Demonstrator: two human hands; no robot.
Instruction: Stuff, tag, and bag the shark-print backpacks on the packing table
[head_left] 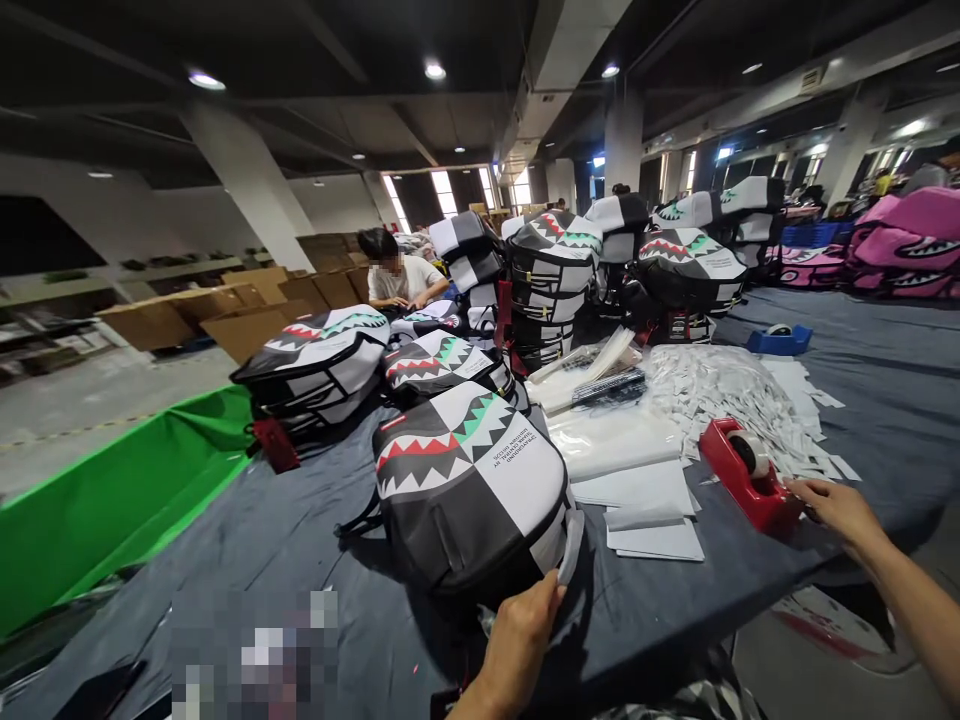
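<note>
A backpack [465, 490] in black, grey and white, with a red and green shark-teeth print, lies front up on the dark cloth-covered table. At its lower right side, my left hand [519, 630] is closed, thumb and finger pinching a whitish strip [572, 547] that stands against the bag. To the right is a red tape dispenser [750, 475] carrying a tape roll [750, 453]. My right hand [836, 508] pinches at the dispenser's cutting end, where the tape comes off; the tape there is hard to make out.
White paper sheets [652, 525], clear plastic bags [611, 440] and a heap of white tags [720, 395] lie beyond. Behind them are a blue tape dispenser [780, 338] and stacked backpacks [551, 285]. A green bin [127, 500] borders the left edge; a co-worker [405, 275] is across the table.
</note>
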